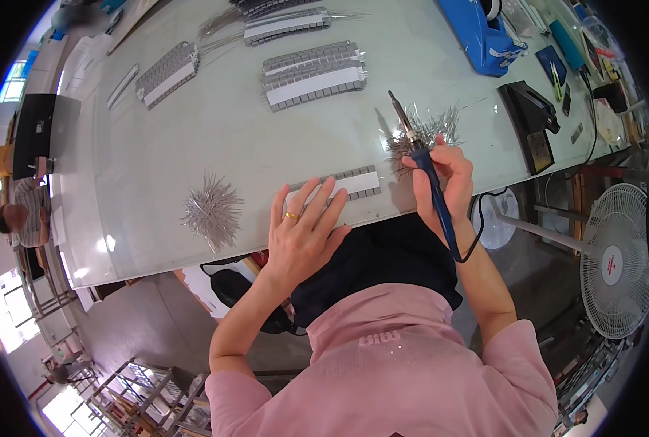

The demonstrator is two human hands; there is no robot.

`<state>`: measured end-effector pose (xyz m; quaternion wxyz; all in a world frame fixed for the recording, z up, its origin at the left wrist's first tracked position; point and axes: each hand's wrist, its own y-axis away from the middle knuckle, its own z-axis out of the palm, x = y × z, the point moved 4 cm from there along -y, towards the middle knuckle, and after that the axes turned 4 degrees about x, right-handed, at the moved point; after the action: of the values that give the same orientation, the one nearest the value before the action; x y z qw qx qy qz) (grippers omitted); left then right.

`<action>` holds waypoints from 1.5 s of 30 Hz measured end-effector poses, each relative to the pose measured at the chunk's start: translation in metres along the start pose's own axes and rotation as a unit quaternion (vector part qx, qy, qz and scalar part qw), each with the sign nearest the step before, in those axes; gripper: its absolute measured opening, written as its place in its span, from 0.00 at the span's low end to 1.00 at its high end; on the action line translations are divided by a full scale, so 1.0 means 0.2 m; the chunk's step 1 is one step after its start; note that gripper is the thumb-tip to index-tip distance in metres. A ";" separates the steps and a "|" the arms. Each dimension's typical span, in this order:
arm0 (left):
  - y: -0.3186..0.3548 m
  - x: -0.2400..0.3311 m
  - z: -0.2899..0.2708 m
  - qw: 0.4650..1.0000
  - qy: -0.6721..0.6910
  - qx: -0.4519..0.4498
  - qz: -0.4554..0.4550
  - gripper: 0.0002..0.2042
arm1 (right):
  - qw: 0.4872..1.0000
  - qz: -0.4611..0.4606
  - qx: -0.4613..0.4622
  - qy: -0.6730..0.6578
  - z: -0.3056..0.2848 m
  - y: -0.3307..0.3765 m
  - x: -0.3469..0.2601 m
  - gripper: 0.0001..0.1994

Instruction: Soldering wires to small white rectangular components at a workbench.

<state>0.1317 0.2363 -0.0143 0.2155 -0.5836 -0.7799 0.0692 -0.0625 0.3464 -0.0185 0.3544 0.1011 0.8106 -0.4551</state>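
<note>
Probably light and stiff, the soldering iron is best held by its handle, where the right hand pinches; the left hand spreads over a strip.

A pale, glossy table reflects small patches of light above a smooth grey floor. Bright rectangular windows pierce the whitish wall at left; grey metal-framed racks stand at lower left, a round white caged fan at right.
</note>
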 end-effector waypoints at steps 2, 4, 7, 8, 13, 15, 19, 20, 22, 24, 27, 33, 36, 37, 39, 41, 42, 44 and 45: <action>0.00 0.00 0.00 1.000 0.000 0.003 0.000 0.25 | 1.000 0.018 0.011 0.001 0.00 0.00 0.01 0.16; -0.01 0.01 0.00 1.000 -0.012 0.004 -0.005 0.25 | 0.999 0.029 0.011 0.018 0.01 0.00 0.01 0.16; -0.01 0.02 0.01 1.000 -0.014 0.009 -0.014 0.26 | 0.997 0.073 -0.001 0.027 0.01 0.01 0.03 0.16; -0.02 0.02 0.01 1.000 -0.013 0.009 -0.013 0.26 | 0.994 0.106 -0.013 0.025 0.01 0.02 0.04 0.16; -0.02 0.02 0.03 1.000 -0.015 0.011 -0.003 0.26 | 0.991 0.087 0.050 0.084 0.03 0.01 0.01 0.17; -0.02 0.02 0.02 1.000 -0.016 0.009 -0.009 0.26 | 0.990 0.085 0.054 0.100 0.04 0.01 0.00 0.17; -0.06 0.08 0.01 1.000 -0.008 0.018 -0.013 0.26 | 0.990 0.114 0.065 0.046 0.06 0.03 0.01 0.17; -0.08 0.11 0.02 1.000 -0.010 0.017 -0.015 0.26 | 0.986 0.145 0.084 0.006 0.06 0.03 0.02 0.17; -0.16 0.19 0.05 0.999 0.019 0.033 -0.002 0.27 | 0.974 0.196 0.102 -0.048 0.05 0.03 0.02 0.17; -0.23 0.24 0.11 1.000 0.007 0.025 -0.017 0.27 | 0.975 0.190 0.101 -0.047 0.05 0.04 0.03 0.17; -0.27 0.24 0.15 0.999 -0.008 0.015 -0.029 0.27 | 0.976 0.192 0.098 -0.038 0.05 0.04 0.04 0.17; -0.31 0.16 0.10 0.999 -0.025 -0.011 0.042 0.28 | 0.972 0.202 0.117 -0.017 0.01 0.04 0.04 0.17; -0.34 0.12 0.07 0.995 -0.030 -0.029 0.094 0.28 | 0.973 0.194 0.123 0.007 -0.01 0.05 0.04 0.17; -0.35 0.12 0.07 0.991 -0.032 -0.039 0.121 0.28 | 0.975 0.184 0.121 0.024 -0.01 0.05 0.04 0.17; -0.34 0.10 0.04 0.992 -0.042 -0.038 0.111 0.28 | 0.971 0.199 0.132 0.000 -0.02 0.06 0.05 0.17; -0.31 0.10 0.01 0.996 -0.054 -0.036 0.064 0.29 | 0.965 0.216 0.143 -0.022 -0.02 0.07 0.06 0.18; -0.27 0.10 -0.02 0.997 -0.057 -0.035 0.030 0.30 | 0.968 0.204 0.147 -0.018 -0.01 0.07 0.06 0.18; -0.18 0.11 -0.04 0.998 -0.042 -0.037 0.005 0.30 | 0.969 0.193 0.151 -0.015 -0.02 0.07 0.06 0.18; -0.12 0.10 -0.04 0.998 -0.042 -0.046 -0.009 0.30 | 0.982 0.141 0.125 0.005 -0.01 0.06 0.05 0.18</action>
<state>0.1094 0.2466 0.0069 0.1562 -0.5828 -0.7955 0.0552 -0.0657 0.3536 -0.0326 0.3959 0.2603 0.7264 -0.4978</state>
